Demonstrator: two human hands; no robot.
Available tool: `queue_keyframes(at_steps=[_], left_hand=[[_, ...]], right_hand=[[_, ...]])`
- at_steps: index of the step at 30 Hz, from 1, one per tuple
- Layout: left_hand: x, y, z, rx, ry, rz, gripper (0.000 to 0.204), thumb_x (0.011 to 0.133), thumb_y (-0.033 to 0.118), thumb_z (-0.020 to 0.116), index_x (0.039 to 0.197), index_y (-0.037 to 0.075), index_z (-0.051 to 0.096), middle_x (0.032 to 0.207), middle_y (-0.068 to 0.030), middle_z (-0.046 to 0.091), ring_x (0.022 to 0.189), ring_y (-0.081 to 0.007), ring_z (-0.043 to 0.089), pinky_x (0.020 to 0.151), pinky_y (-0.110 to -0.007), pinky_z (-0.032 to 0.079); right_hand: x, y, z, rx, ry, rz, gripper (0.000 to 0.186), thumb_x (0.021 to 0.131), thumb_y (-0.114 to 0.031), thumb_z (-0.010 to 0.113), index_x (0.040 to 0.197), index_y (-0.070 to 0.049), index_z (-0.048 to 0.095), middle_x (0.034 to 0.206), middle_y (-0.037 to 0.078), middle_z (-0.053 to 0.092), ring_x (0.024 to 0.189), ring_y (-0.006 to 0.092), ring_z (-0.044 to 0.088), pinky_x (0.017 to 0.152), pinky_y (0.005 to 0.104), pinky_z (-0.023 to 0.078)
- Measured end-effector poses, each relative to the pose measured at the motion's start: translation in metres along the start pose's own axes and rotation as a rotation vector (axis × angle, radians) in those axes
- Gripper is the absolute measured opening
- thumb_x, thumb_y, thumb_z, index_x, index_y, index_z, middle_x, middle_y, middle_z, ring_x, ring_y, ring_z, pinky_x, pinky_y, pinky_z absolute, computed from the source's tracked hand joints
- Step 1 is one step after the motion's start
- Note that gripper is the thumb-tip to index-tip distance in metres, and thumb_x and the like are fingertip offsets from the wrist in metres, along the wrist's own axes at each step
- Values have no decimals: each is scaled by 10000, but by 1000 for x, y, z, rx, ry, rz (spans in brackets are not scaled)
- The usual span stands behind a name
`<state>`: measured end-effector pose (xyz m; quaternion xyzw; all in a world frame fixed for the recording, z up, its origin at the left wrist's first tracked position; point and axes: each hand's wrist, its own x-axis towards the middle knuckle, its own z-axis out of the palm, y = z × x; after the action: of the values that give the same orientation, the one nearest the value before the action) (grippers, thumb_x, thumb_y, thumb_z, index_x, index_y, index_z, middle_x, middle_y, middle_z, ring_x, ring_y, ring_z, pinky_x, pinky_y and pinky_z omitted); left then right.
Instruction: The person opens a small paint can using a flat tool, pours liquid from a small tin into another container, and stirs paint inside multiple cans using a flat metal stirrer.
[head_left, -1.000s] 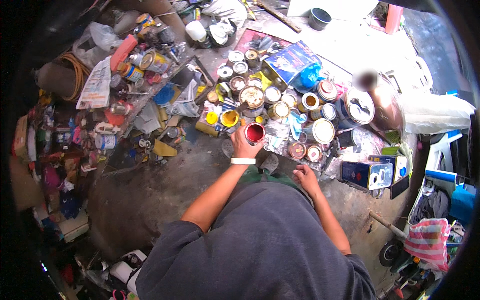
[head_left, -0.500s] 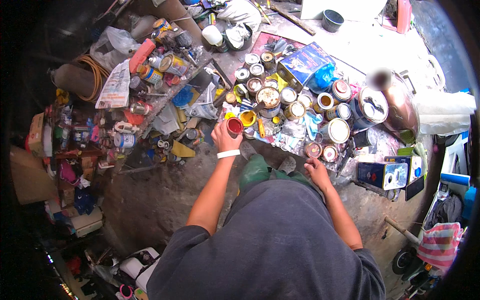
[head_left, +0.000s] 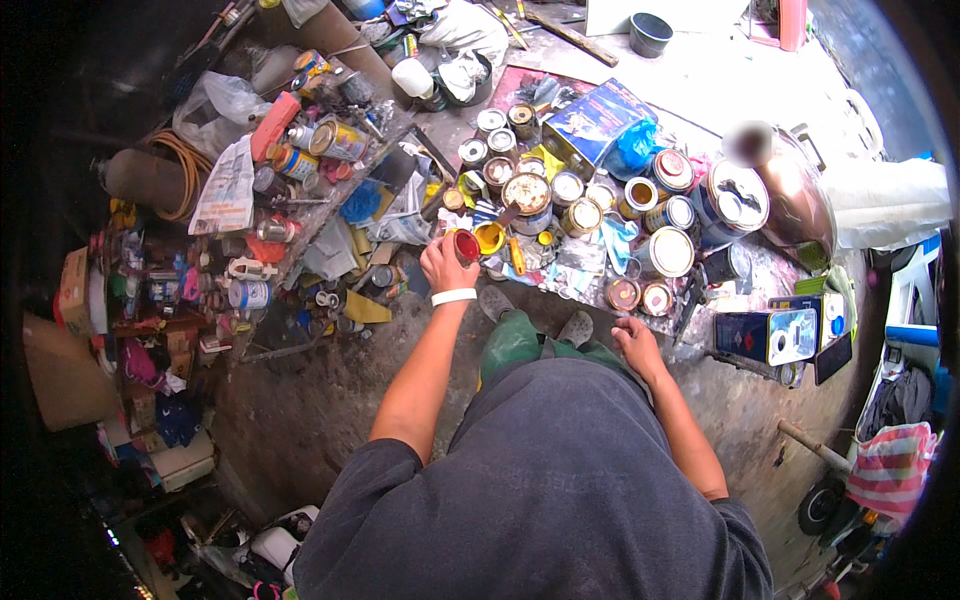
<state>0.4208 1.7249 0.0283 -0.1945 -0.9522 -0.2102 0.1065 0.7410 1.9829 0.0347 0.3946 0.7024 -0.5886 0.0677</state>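
One red-filled cup (head_left: 466,247) is clasped by left fingers (head_left: 438,254); empty right fingers (head_left: 624,329) half curl; a blue tin (head_left: 600,116) bears print.

Glare at upper right bleaches the pale flat ground (head_left: 690,90); highlights catch the glossy brown rounded object (head_left: 808,215); the lower left falls dim; fisheye edges curve into black.

Grey-brown floor (head_left: 320,400), stained and scuffed. Strong white glare at upper right, washing out surface detail; bluish ground (head_left: 865,70) beyond, toward right edge. White panel (head_left: 695,12) at top, partly cut off. Deep shade at left: crowded reddish-brown ledge (head_left: 165,327), brown cardboard (head_left: 65,380) just below. Lower left corner too dark to read.
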Motion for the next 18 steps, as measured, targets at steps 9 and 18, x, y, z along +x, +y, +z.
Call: queue_keyframes(at_steps=[9, 18], left_hand=[[4, 2, 0, 46, -9, 43, 806, 625, 157, 871, 1372, 149, 569, 1320, -158, 506, 1281, -406, 435, 1099, -539, 374], [7, 5, -1, 76, -40, 68, 842, 631, 146, 870, 1411, 174, 553, 1352, -165, 486, 1296, -416, 420, 1106, -547, 368]], right_hand=[[-1, -2, -1, -26, 3, -11, 331, 965, -225, 673, 1177, 29, 649, 942, 148, 739, 777, 204, 705, 744, 351, 553], [0, 1, 0, -9, -3, 3, 343, 964, -217, 671, 1203, 28, 650, 952, 149, 744, 815, 206, 707, 770, 348, 549]])
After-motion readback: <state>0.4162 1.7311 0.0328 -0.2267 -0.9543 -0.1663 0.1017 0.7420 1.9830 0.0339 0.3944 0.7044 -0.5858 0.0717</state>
